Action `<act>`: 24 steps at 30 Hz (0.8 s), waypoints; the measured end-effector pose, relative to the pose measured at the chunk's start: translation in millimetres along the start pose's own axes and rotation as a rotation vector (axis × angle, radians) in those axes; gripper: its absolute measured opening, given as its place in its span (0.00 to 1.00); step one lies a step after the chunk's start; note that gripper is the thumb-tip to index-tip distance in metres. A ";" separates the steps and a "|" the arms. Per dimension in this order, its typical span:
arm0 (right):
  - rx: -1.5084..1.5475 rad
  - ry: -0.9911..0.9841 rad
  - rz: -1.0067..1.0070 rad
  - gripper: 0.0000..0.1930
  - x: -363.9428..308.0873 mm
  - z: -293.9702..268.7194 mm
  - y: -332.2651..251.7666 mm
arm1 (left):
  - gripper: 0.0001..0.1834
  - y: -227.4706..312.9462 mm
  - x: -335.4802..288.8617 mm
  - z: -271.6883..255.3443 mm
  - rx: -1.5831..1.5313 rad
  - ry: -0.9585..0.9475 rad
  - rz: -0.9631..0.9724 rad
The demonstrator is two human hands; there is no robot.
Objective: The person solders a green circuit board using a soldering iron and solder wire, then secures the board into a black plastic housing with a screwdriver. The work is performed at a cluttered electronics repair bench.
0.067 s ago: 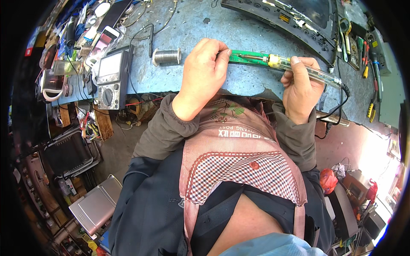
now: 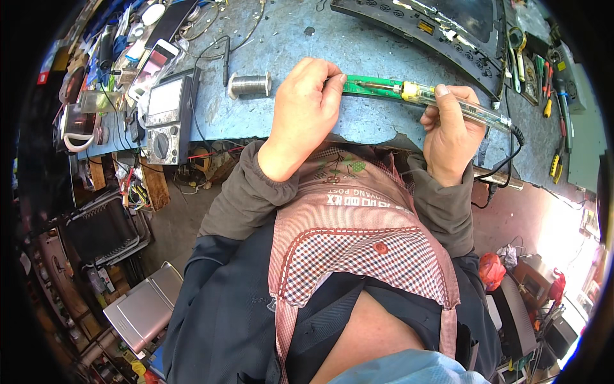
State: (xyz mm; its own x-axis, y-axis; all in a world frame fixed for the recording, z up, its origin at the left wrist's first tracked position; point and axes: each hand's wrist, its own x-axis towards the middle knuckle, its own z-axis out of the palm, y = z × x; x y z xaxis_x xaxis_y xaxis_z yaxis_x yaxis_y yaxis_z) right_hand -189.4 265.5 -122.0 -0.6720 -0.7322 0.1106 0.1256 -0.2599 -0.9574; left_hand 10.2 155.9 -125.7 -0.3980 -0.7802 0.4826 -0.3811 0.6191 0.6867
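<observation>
My left hand is closed, its thumb and fingers pinching the left end of a narrow green circuit board. In my right hand is a soldering iron with a clear handle and a yellow collar, gripped like a pen. The iron's metal shaft lies over the board and its tip points left toward my left fingers. From the handle's back end a black cord curls down past the table edge. A spool of solder wire lies just left of my left hand.
On the blue worktable, an analog multimeter and a phone lie at the left. A black panel frame stretches across the far right. Screwdrivers and other tools are along the right edge.
</observation>
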 end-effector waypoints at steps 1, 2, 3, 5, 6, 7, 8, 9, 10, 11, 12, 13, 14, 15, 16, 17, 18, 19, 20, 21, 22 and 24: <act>-0.007 -0.002 -0.001 0.06 0.1 -0.4 0.5 | 0.04 0.6 0.0 -0.1 0.000 -0.002 -0.003; 0.006 0.003 0.000 0.06 0.2 -0.2 0.8 | 0.04 1.8 0.0 -0.6 0.000 -0.004 -0.006; 0.019 0.007 0.001 0.07 0.1 0.2 1.0 | 0.04 2.4 -0.1 -0.6 0.000 -0.006 -0.009; 0.033 0.014 0.003 0.07 0.0 0.8 1.2 | 0.04 1.7 -0.1 0.0 0.005 -0.005 -0.002; 0.035 0.016 0.004 0.07 -0.2 0.8 1.3 | 0.04 1.3 -0.2 0.4 0.007 -0.005 0.001; 0.037 0.019 0.005 0.07 -0.4 0.8 1.2 | 0.04 1.0 -0.5 0.9 0.007 -0.001 0.002; 0.035 0.026 0.001 0.07 -0.6 0.9 1.1 | 0.04 0.7 -0.9 1.4 0.008 0.004 0.003; 0.032 0.033 -0.003 0.07 -1.0 1.0 0.9 | 0.04 0.7 -1.1 1.7 0.009 0.008 0.005; 0.029 0.042 -0.008 0.07 -1.1 0.7 0.4 | 0.04 1.7 -0.9 2.0 -0.011 0.022 -0.018; 0.067 0.064 -0.025 0.07 -1.3 0.3 1.3 | 0.03 3.4 -0.8 1.9 -0.031 0.036 -0.040; 0.104 0.086 -0.042 0.07 -1.7 -0.4 3.5 | 0.03 4.8 -0.9 2.0 -0.051 0.050 -0.062; 0.141 0.108 -0.058 0.07 -1.9 -0.9 4.8 | 0.03 5.3 -1.4 2.4 -0.029 0.058 -0.048; 0.122 0.110 -0.061 0.07 -2.4 -0.4 4.0 | 0.03 5.8 -1.9 3.0 -0.006 0.067 -0.034; 0.103 0.112 -0.063 0.07 -3.3 0.7 2.4 | 0.03 6.2 -2.1 3.7 0.016 0.075 -0.021; 0.084 0.113 -0.065 0.07 -3.9 1.6 1.5 | 0.03 7.0 -1.7 4.5 0.025 0.069 -0.015; 0.080 0.107 -0.065 0.07 -3.9 1.6 1.3 | 0.03 8.2 -0.7 5.9 0.033 0.063 -0.010; 0.076 0.101 -0.066 0.07 -3.8 1.5 1.2 | 0.03 8.8 -0.1 6.6 0.042 0.058 -0.004; 0.072 0.095 -0.068 0.07 -3.5 1.4 1.0 | 0.03 8.8 0.3 7.0 0.052 0.054 -0.003; 0.061 0.092 -0.066 0.07 -3.2 1.6 1.0 | 0.03 8.8 0.8 7.2 0.062 0.050 -0.001; 0.051 0.090 -0.064 0.07 -3.0 1.8 1.1 | 0.04 8.7 1.2 7.4 0.072 0.046 0.001; 0.041 0.088 -0.062 0.08 -3.0 1.9 1.1 | 0.04 8.0 1.3 7.7 0.075 0.044 0.005; 0.020 0.075 -0.053 0.08 -2.7 2.1 0.4 | 0.04 6.4 1.0 8.3 0.082 0.040 0.012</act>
State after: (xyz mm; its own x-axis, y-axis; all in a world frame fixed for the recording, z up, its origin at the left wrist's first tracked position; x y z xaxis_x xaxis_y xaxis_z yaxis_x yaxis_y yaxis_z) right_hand -186.0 266.0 -122.1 -0.7305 -0.6685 0.1400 0.1027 -0.3102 -0.9451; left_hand 0.4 159.8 -125.3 -0.3703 -0.7744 0.5130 -0.4443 0.6327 0.6343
